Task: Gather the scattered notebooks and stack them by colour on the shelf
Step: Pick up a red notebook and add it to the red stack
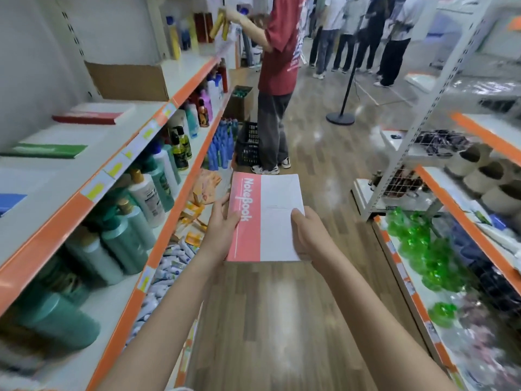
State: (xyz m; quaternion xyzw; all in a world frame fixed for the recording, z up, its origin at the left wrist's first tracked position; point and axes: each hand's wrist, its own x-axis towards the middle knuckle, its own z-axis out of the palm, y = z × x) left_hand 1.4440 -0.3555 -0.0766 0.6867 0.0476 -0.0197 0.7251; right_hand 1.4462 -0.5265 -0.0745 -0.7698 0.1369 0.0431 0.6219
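Note:
A pink and white notebook [265, 215] is held flat over the aisle floor in front of me. My left hand [222, 230] grips its pink left edge, thumb on the cover. My right hand [307, 235] grips its white right edge, thumb on top. On the top shelf [70, 204] at the left lie a red notebook [90, 115], a green notebook [48, 150] and a blue notebook [10, 201], each apart from the others.
A cardboard box [127, 81] sits further along the top shelf. Shampoo bottles [146, 193] fill the lower left shelves. A person in a red shirt [277, 52] stands in the aisle ahead beside a black crate [248, 145]. Green items [423, 249] fill the right shelf.

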